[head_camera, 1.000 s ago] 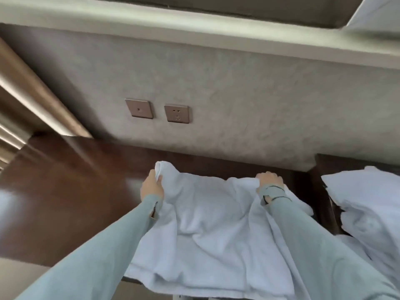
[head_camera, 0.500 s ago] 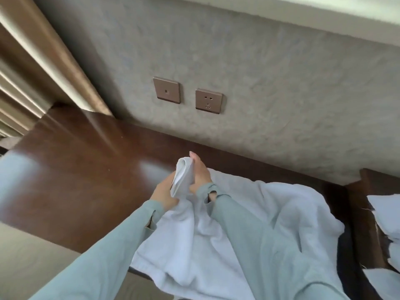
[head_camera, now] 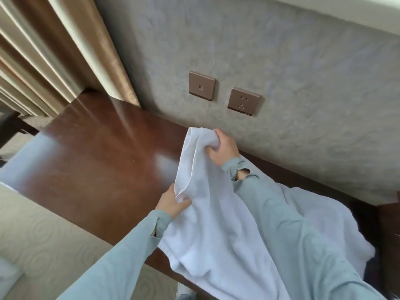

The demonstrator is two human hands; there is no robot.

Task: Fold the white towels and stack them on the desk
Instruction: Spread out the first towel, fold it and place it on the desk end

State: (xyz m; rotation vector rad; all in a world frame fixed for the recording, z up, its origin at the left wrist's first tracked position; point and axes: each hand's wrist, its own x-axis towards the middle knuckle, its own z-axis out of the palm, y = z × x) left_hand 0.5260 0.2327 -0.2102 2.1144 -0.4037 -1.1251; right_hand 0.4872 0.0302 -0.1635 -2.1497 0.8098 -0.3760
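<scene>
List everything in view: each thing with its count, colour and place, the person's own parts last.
towel: one, white, draped over the desk's near edge, its top lifted
desk: one, dark brown, against the wall
wall plates: two, bronze, on the wall above the desk
curtain: one, beige, upper left
upholstery: cream, swirl pattern, lower left
sleeves: two, light blue-green
left hand: one, grips the towel's edge
right hand: one, grips the bunched top

Right hand (head_camera: pixel 224 148) grips the white terry towel's (head_camera: pixel 207 224) bunched top; left hand (head_camera: pixel 173 203) pinches its edge over the dark glossy wooden bench (head_camera: pixel 97 165).
</scene>
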